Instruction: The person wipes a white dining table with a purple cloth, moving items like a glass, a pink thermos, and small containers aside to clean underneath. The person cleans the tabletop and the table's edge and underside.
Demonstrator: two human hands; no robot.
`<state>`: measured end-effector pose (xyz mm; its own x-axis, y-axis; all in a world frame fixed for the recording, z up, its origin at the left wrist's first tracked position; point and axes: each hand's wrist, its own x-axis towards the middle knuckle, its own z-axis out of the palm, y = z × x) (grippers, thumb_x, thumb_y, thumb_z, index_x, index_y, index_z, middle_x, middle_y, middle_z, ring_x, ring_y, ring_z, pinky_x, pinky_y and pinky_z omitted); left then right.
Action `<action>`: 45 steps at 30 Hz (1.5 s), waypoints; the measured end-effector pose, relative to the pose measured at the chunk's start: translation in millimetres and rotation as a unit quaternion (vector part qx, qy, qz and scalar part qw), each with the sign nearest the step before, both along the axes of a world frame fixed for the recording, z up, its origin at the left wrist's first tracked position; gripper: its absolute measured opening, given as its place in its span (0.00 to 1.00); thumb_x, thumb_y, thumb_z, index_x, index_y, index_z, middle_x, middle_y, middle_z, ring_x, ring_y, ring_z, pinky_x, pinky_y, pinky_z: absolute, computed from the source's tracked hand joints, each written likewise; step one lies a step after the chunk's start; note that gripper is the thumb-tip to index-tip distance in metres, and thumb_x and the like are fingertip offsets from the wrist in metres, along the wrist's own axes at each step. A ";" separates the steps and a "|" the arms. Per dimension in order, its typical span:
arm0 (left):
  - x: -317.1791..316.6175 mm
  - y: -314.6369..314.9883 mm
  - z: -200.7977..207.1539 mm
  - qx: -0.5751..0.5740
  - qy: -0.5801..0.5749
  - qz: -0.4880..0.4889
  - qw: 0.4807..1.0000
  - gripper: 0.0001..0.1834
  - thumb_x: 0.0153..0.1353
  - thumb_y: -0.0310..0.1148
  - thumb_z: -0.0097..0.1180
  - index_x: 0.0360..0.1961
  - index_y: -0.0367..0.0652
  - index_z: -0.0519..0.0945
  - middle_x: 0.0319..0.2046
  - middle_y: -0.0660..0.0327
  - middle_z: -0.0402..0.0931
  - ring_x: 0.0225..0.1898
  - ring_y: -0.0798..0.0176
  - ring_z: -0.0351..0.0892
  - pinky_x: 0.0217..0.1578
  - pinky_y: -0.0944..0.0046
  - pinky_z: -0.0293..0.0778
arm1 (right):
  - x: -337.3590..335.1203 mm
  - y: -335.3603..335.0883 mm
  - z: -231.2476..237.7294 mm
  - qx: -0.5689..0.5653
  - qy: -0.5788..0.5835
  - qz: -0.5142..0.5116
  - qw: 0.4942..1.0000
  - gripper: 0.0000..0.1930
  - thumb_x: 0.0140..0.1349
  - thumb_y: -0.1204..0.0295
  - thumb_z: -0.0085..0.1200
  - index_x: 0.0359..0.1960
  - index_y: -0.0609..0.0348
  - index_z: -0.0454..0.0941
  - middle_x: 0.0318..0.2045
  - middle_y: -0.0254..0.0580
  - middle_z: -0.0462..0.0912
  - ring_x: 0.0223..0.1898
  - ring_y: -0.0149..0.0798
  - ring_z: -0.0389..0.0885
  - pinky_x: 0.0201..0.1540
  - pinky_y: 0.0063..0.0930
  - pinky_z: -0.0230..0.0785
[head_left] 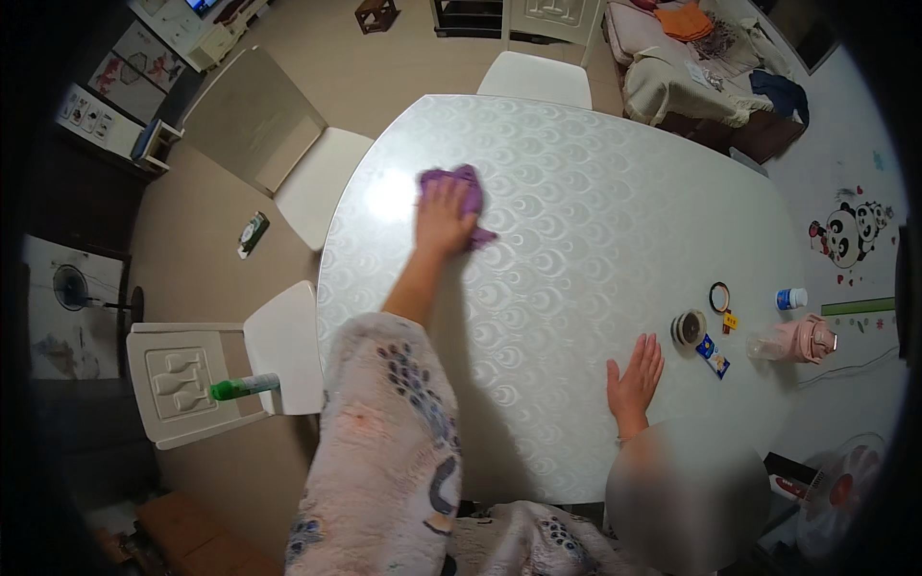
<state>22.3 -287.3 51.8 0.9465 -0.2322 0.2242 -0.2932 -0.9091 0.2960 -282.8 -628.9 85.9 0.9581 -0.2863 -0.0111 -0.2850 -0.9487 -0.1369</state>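
Note:
My left hand [445, 221] presses down on a crumpled purple cloth [469, 197] at the far left part of a white table [557, 288] with a glossy, looping pattern. The cloth bunches past the fingertips and beside the thumb. Palm down on the table's near right side, my right hand [634, 384] lies flat with its fingers stretched out and nothing in it. A grey blur hides most of the right forearm. Closest to that hand are a small round jar [688, 328] and a blue packet [712, 355].
Along the table's right side stand a pink-topped bottle [805, 340], a blue bottle [791, 299], a ring-shaped item [719, 297] and a small yellow item [730, 322]. White chairs [322, 182] surround the table; a green spray can [245, 386] lies on the near left one.

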 end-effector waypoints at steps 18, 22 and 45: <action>-169.6 27.9 30.4 0.001 0.077 -0.202 0.976 0.37 0.58 0.47 0.52 0.68 0.45 0.60 0.69 0.49 0.53 0.71 0.40 0.46 0.68 0.41 0.42 | 1.3 6.3 -1.5 -0.008 -0.049 -0.014 0.999 0.38 0.62 0.57 0.53 0.70 0.58 0.52 0.70 0.51 0.54 0.71 0.51 0.48 0.73 0.46 0.36; -79.4 -65.3 15.2 -0.029 0.024 -0.237 0.971 0.36 0.59 0.48 0.51 0.67 0.48 0.62 0.69 0.51 0.55 0.70 0.41 0.49 0.66 0.38 0.46 | 3.9 7.6 3.8 0.003 -0.039 -0.017 0.999 0.38 0.61 0.58 0.54 0.70 0.58 0.52 0.70 0.51 0.54 0.71 0.51 0.48 0.72 0.46 0.36; -314.6 176.0 25.7 0.056 0.070 0.070 0.993 0.41 0.57 0.45 0.55 0.69 0.39 0.57 0.69 0.45 0.52 0.70 0.37 0.46 0.68 0.41 0.43 | -3.8 3.7 -0.9 -0.004 -0.070 -0.013 0.997 0.35 0.64 0.59 0.52 0.69 0.57 0.54 0.70 0.47 0.54 0.71 0.48 0.49 0.72 0.44 0.39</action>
<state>-292.2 -111.3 77.5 0.9915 -0.1111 0.0678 -0.1235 -0.9677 0.2199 -286.7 -625.2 85.0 0.9420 -0.3114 0.1253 -0.2889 -0.9422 -0.1698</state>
